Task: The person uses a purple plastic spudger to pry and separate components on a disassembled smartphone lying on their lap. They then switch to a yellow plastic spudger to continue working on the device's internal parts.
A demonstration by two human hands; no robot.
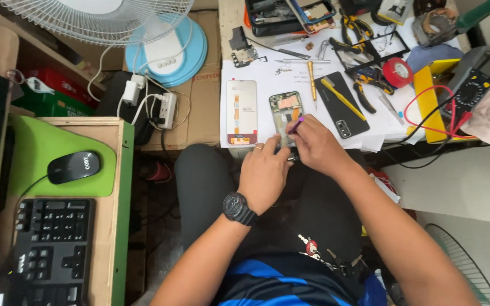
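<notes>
An opened phone (286, 113) lies face down at the near edge of the work table (256, 68), its back off and its board and battery bare. The right hand (316, 146) rests just over the phone's lower end, its fingers closed in a pinch around a thin purple tool (296, 125) whose tip points down into the bare insides. The left hand (265, 175) sits just beside the right, on its left, fingers curled against the phone's bottom edge to brace it; whether it actually grips the phone I cannot tell, since the fingertips are hidden.

The main risk, as I judge it, is in the tool tip: if it slips it could scratch the board or tear a thin ribbon cable, and too much prying force could do the same. The phone also sits right at the table edge above the lap, so a loosened brace could let it slide off.

Just left of the left hand's fingers lies a detached screen (241, 112), face down and close enough for a wrist or a sleeve to nudge it. Beyond the right hand lie a yellow-handled screwdriver (312, 83) and a black back cover (342, 104) with a yellow tool across it. Farther right are pliers (364, 90), a roll of red tape (398, 72) and a meter (477, 79) with red leads that loop near the table edge and could snag an elbow.
</notes>
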